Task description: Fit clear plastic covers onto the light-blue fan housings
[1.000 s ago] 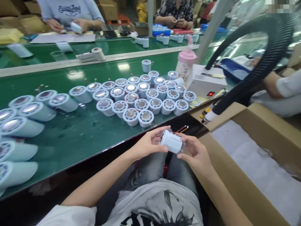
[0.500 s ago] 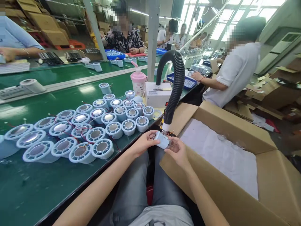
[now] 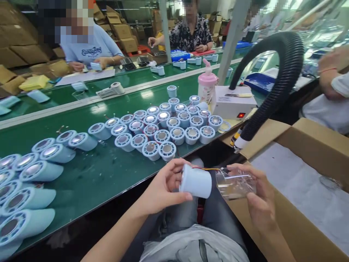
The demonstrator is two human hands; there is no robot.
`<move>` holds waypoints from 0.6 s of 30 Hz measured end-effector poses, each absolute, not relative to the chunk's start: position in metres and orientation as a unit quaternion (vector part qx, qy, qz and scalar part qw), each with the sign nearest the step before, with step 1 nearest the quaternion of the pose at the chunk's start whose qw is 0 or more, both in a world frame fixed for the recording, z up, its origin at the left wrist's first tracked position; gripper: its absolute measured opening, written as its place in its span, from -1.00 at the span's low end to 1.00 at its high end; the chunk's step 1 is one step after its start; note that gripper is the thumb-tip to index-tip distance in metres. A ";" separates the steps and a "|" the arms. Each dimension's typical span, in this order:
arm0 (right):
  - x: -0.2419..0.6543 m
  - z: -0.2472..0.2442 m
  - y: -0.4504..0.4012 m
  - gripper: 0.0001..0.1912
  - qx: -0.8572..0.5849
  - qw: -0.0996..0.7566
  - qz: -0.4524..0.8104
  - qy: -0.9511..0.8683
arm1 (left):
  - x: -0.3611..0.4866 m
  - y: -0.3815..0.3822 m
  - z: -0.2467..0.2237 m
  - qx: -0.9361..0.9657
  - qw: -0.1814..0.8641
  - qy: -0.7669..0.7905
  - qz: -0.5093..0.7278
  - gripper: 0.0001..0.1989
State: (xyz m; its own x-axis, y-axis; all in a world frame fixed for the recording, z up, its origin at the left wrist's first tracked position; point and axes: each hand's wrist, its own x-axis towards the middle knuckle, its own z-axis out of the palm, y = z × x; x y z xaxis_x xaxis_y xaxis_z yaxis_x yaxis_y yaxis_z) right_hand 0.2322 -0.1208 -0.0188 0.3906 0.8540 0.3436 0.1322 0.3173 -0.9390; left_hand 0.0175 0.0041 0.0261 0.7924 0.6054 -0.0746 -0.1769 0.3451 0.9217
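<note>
My left hand (image 3: 163, 189) grips a light-blue cylindrical motor housing (image 3: 196, 182) by its rimmed end, over my lap. Red and yellow wires (image 3: 208, 168) run from the housing toward the right. In my right hand (image 3: 259, 196) is a clear plastic cup-like cover (image 3: 234, 183), held a short way from the housing's plain end. The two parts are apart, with the wire ends close to the cover's upper edge. On the green bench to the left stand several similar blue housings (image 3: 167, 150), with round metallic discs in their tops.
A black flexible hose (image 3: 283, 80) arches from a white box with a red switch (image 3: 234, 103). Beside it stands a pink-lidded cup (image 3: 207, 82). An open carton (image 3: 321, 136) lined with white sheet is at my right. Co-workers sit across the green bench (image 3: 114, 178) and to the right.
The clear cover has come away from the blue housing, and my hands have moved apart and nearer to me. The view has turned left, showing more housings and a co-worker.
</note>
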 end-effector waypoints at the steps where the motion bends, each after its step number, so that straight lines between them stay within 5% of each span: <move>1: 0.232 -0.020 -0.120 -0.62 -0.517 0.662 0.270 -0.471 | 0.013 0.000 0.028 0.527 0.788 0.213 0.239 -0.45; 18: 0.207 -0.020 -0.094 -0.45 -0.536 0.477 0.013 -0.696 | -0.036 -0.034 0.017 0.434 0.792 0.294 0.312 -0.46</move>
